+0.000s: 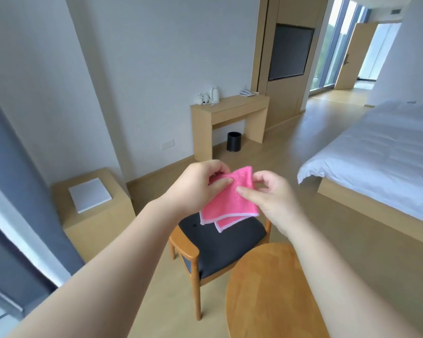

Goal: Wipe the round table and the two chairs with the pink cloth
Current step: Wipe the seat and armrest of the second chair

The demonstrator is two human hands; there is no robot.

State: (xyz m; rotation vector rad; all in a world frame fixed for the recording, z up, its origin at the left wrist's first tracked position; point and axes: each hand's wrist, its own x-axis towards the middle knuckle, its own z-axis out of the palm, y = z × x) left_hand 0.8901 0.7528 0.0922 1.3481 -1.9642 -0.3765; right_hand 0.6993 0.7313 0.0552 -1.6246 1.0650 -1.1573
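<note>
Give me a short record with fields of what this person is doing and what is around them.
setting: bedroom with a wooden floor
left hand: pinches the pink cloth at its upper left
right hand: pinches the cloth's right edge
cloth: folded, held in the air above the chair
chair: wooden frame, dark seat, beside the round table
second chair: not in view
wiping: cloth touches no furniture yet
nearby: bed at right, desk with kettle, black bin under it

Folded pink cloth [232,201] between left hand [195,185] and right hand [271,198], above chair [220,250]
</note>
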